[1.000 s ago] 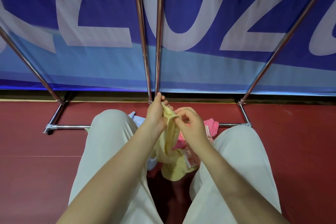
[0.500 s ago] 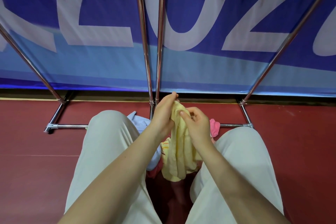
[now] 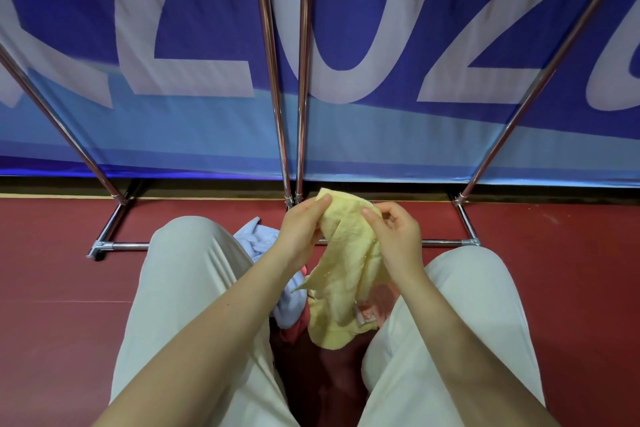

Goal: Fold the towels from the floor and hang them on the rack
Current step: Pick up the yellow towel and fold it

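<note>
Both hands, left hand (image 3: pixel 300 232) and right hand (image 3: pixel 393 236), pinch the yellow towel (image 3: pixel 346 274) at its top edge; the slack below their fingers could slip and bunch.

Your left hand (image 3: pixel 300 231) and right hand (image 3: pixel 394 239) cover parts of the yellow towel (image 3: pixel 341 284) at its upper end. Your knees hide most of the blue towel (image 3: pixel 258 241) and the pink one (image 3: pixel 294 329). The rack (image 3: pixel 277 80) runs off the top edge, its rails unseen. The banner's (image 3: pixel 381 135) lettering is cut off.
</note>
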Available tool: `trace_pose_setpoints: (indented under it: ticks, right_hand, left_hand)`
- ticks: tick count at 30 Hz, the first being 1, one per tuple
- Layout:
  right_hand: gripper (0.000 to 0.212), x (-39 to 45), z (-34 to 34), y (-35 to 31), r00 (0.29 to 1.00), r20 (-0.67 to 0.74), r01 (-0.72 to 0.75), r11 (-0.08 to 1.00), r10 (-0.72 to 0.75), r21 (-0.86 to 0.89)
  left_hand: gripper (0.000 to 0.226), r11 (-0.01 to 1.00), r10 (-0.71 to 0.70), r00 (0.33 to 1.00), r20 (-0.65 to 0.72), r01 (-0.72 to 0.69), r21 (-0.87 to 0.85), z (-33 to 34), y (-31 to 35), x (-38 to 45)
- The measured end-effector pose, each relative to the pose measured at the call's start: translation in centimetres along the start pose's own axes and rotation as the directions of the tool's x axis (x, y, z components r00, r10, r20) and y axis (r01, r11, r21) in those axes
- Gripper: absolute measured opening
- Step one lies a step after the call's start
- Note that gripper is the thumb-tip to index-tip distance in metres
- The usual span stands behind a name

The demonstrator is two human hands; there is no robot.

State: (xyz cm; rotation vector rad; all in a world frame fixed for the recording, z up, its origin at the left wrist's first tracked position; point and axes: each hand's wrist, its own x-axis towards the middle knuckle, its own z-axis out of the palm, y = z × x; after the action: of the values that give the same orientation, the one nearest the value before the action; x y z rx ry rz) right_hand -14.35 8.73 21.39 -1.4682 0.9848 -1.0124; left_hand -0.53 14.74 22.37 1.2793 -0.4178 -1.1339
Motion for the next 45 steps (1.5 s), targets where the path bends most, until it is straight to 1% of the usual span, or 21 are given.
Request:
trace_pose_setpoints:
  ticks: [7,12,14,16,18,20,21,23,28,31,34,37,42,45]
  right_hand:
    - [0.009,-0.8,0.0,-0.5,0.998,-0.014,0.058,0.998,-0.058,-0.030]
    - [0.015,-0.7,0.1,-0.2,0.994,-0.035,0.098,0.992,-0.102,-0.081]
    - [0.012,-0.6,0.2,0.0,0.991,-0.051,0.118,0.989,-0.123,-0.093]
    - [0.011,-0.6,0.5,0.1,0.987,-0.084,0.128,0.988,-0.136,-0.090]
    - [0.013,-0.6,0.6,0.1,0.987,-0.126,0.097,0.993,-0.104,-0.061]
    - [0.014,-0.4,0.6,0.0,0.988,-0.151,0.036,0.999,-0.035,0.006]
    - [0.013,-0.3,0.6,0.0,0.989,-0.150,0.016,0.999,-0.011,0.034]
    - [0.012,-0.2,0.8,-0.2,0.993,-0.120,0.016,0.999,-0.010,0.046]
    - [0.008,-0.8,1.9,-1.0,0.996,0.009,0.089,0.996,-0.089,-0.015]
    - [0.006,-0.8,2.5,-1.0,0.996,0.057,0.073,0.997,-0.072,-0.009]
    - [0.008,-0.6,2.8,-1.1,0.997,0.041,0.061,0.998,-0.061,0.015]
    - [0.008,-0.3,2.8,-1.3,0.999,0.004,0.051,0.998,-0.051,0.040]
    - [0.007,-0.2,2.5,-1.3,0.999,-0.024,0.037,0.999,-0.037,-0.015]
    - [0.006,-0.1,2.4,-1.1,0.998,-0.050,0.030,0.999,-0.032,-0.038]
  left_hand:
    - [0.022,0.997,0.067,0.995,-0.079,-0.070,-0.038,-0.2,0.1,-0.6]
    - [0.021,0.995,0.057,0.988,-0.145,-0.067,-0.067,-0.4,0.2,-0.7]
    - [0.020,0.996,0.051,0.985,-0.164,-0.063,-0.069,-0.5,0.2,-0.8]
    - [0.015,0.996,0.036,0.978,-0.206,-0.053,-0.075,-0.4,0.2,-0.9]
    - [0.012,0.996,0.031,0.967,-0.254,-0.052,-0.076,-0.6,0.1,-0.7]
    - [0.014,0.995,0.020,0.956,-0.292,-0.048,-0.091,-0.8,0.0,-0.4]
    - [0.019,0.994,0.019,0.952,-0.307,-0.049,-0.093,-0.8,0.0,-0.2]
    - [0.025,0.996,0.015,0.948,-0.319,-0.044,-0.083,-0.7,-0.2,0.0]
    - [0.015,0.995,0.008,0.962,-0.274,-0.036,-0.097,0.0,-0.9,0.3]
    - [0.020,0.994,0.014,0.973,-0.231,-0.038,-0.102,0.5,-0.9,0.4]
    - [0.021,0.994,0.015,0.982,-0.190,-0.035,-0.106,0.9,-1.1,0.6]
    - [0.021,0.995,0.013,0.993,-0.115,-0.024,-0.096,1.3,-1.4,0.5]
    - [0.016,0.998,0.023,0.999,-0.033,-0.025,-0.064,2.0,-1.5,-0.1]
    - [0.022,0.997,0.013,1.000,0.022,-0.011,-0.076,2.4,-1.7,-0.2]
